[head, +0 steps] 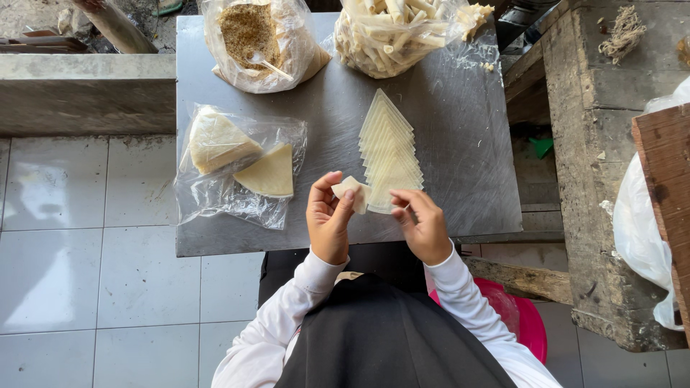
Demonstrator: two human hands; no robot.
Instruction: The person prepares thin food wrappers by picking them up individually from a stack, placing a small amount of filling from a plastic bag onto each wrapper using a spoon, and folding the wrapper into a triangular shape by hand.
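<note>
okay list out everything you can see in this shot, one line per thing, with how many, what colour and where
Metal table: one, grey, centre.
Fanned wrapper sheets: one overlapping row, exact count unclear, pale cream, middle of the table.
Folded wrapper: one, pale cream, pinched between both hands.
Bag of wrapper stacks: one clear bag, two cream triangular stacks inside, table's left side.
Bag of crumb filling: one clear bag, brown contents with a spoon, far left of the table.
Bag of finished rolls: one clear bag, many pale rolls, far right of the table.
Pink stool: one, under the person.
Wooden bench: one, weathered grey, right.
Tiled floor: white, left.
Left hand: one, holding the wrapper.
Right hand: one, on the wrapper's right edge.
</note>
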